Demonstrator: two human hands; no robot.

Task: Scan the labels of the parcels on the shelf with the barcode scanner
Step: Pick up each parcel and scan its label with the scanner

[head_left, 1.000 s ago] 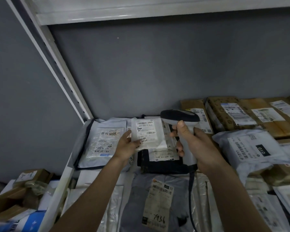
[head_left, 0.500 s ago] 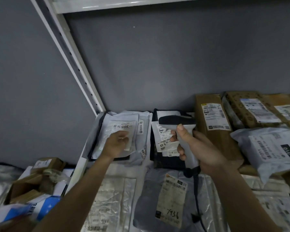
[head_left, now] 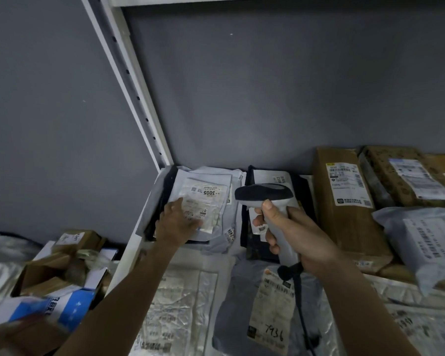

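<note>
left hand (head_left: 176, 223) hides the label (head_left: 203, 201) partly.

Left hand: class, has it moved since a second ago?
Yes. The left hand went from the black parcel leftward onto the 3005 parcel.

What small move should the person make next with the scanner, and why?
Probably turn the barcode scanner a little to the left, toward the label marked 3005. The left hand lies on that white parcel, fingers flat on the label's lower part, while the right hand grips the scanner over the dark parcel beside it.
</note>
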